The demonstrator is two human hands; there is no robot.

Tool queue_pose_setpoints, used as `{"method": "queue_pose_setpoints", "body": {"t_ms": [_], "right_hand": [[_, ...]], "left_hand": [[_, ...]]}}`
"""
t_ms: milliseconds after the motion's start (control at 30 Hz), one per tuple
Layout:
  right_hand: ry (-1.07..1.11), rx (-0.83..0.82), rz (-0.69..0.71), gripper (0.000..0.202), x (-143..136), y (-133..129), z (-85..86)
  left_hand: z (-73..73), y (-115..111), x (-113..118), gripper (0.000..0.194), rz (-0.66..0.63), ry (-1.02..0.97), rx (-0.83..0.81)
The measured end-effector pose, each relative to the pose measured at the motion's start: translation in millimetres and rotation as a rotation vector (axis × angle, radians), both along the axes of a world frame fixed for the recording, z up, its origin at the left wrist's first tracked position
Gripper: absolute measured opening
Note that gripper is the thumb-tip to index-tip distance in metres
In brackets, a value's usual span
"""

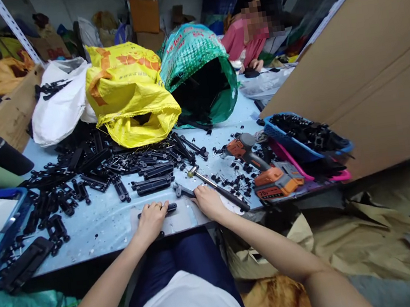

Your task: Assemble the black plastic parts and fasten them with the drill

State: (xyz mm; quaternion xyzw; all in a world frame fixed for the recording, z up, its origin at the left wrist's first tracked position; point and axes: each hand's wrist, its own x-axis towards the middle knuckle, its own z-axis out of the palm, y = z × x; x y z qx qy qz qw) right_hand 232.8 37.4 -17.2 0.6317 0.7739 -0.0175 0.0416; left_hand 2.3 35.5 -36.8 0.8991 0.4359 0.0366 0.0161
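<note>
My left hand (151,223) is closed over a long black plastic part (172,207) at the table's front edge, on a pale, translucent sheet (183,216). One rounded end of the part sticks out past my fingers. My right hand (209,202) is closed around the dark handle of a small hammer (183,191), whose grey metal head points left. Just beyond that hand lies a second hammer (217,186) with a brass-coloured tip and a black grip. Several finished-looking black parts (153,184) lie in front of my hands.
Heaped black parts (84,160) cover the table's left and middle. An orange cordless power tool (268,170) and a blue basket of parts (303,134) stand right. Behind are yellow (131,92) and green (194,53) sacks. A person (246,41) sits across, beside a cardboard panel (368,64).
</note>
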Motion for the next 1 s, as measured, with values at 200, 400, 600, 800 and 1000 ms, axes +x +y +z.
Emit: {"method": "queue_pose_setpoints", "body": {"t_ms": [200, 400, 600, 800, 1000], "right_hand": [[0.242, -0.110, -0.045, 0.034, 30, -4, 26.1], [0.311, -0.211, 0.335, 0.034, 24, -22, 36.1], [0.169, -0.213, 0.435, 0.034, 11, -25, 24.1], [0.170, -0.171, 0.480, 0.033, 10, -23, 15.6], [0.168, -0.157, 0.503, 0.032, 7, -24, 8.7]], "left_hand": [[-6.5, 2, 2, 0.032, 0.026, -0.064, 0.037], [-0.6, 5, 5, 0.028, 0.017, -0.091, -0.032], [3.3, 8, 3, 0.030, -0.027, -0.161, -0.147], [7.4, 11, 6, 0.032, -0.046, -0.184, -0.208], [8.5, 13, 9, 0.034, -0.056, -0.159, -0.228]]}}
